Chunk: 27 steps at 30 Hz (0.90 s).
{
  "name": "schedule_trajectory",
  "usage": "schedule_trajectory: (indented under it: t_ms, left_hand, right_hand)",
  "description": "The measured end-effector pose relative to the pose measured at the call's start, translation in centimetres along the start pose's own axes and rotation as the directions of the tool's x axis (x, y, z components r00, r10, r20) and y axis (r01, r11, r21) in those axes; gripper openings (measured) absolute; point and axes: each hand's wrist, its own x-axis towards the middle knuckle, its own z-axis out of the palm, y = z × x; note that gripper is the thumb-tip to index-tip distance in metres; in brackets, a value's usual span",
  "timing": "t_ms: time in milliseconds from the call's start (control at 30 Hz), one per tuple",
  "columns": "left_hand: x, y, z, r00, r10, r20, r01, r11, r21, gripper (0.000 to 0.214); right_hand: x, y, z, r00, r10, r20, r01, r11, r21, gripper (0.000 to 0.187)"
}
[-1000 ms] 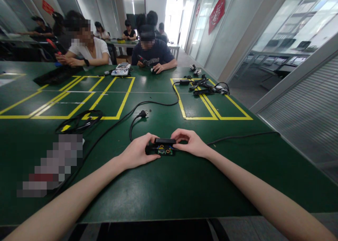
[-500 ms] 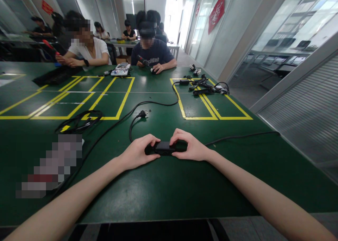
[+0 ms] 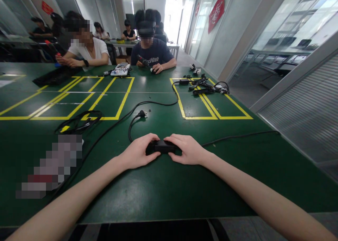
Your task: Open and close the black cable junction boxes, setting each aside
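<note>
A small black box [image 3: 164, 148] sits just below the centre of the frame, on or just above the green table [image 3: 158, 195]; which of the two, I cannot tell. The left hand [image 3: 137, 152] grasps its left end, thumb at the near edge and fingers over the far side. The right hand [image 3: 189, 149] takes the right end in a similar grip. A black plug [image 3: 142, 114] on a curled lead lies above the left hand, and a dark cable [image 3: 237, 136] runs from beside the right hand toward the right of the frame. Coiled black cords [image 3: 79, 125] lie at middle left; a person [image 3: 158, 54] sits at upper centre.
</note>
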Motion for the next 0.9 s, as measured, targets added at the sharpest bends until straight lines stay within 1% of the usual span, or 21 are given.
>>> schedule_trajectory:
  t_ms: [67,133,200,267,367,433,667,800,900]
  left_hand:
    - [0.14,0.09,0.27,1.000,0.021,0.017,-0.023,0.995,0.100,0.038]
    - [0.25,0.11,0.57,0.999,0.035,0.039,-0.042,0.982,0.184,0.030]
    - [0.30,0.09,0.79,0.997,0.040,0.062,-0.053,0.972,0.229,0.023]
    - [0.30,0.08,0.88,0.996,0.048,0.074,-0.066,0.966,0.250,0.022]
    - [0.25,0.18,0.80,0.995,0.059,0.080,-0.076,0.968,0.240,0.021]
    - [0.23,0.32,0.68,0.995,0.060,0.083,-0.078,0.971,0.227,0.021]
    - [0.28,0.71,0.38,0.993,0.071,0.098,-0.094,0.962,0.257,0.023]
    - [0.21,0.81,0.35,0.989,0.085,0.117,-0.114,0.955,0.273,0.024]
    - [0.11,0.82,0.44,0.991,0.081,0.104,-0.109,0.947,0.302,0.026]
  right_hand:
    - [0.08,-0.08,0.01,0.999,-0.011,0.032,0.012,1.000,-0.017,0.037]
    - [0.15,-0.10,-0.06,0.998,-0.013,0.067,0.014,1.000,-0.010,0.036]
    - [0.19,-0.04,-0.15,0.995,-0.006,0.102,0.006,1.000,0.004,0.038]
    - [0.21,0.05,-0.22,0.992,0.012,0.130,-0.014,1.000,0.014,0.039]
    - [0.25,0.15,-0.26,0.987,0.033,0.159,-0.037,0.999,0.022,0.030]
    - [0.26,0.12,-0.27,0.985,0.029,0.171,-0.034,0.999,0.027,0.029]
    - [0.17,-0.20,-0.38,0.985,0.017,0.173,-0.017,1.000,-0.003,0.030]
    - [0.05,-0.16,-0.33,0.992,-0.017,0.123,0.020,0.999,-0.026,0.036]
    - [-0.04,-0.13,-0.23,0.995,-0.040,0.090,0.045,0.998,-0.052,0.035]
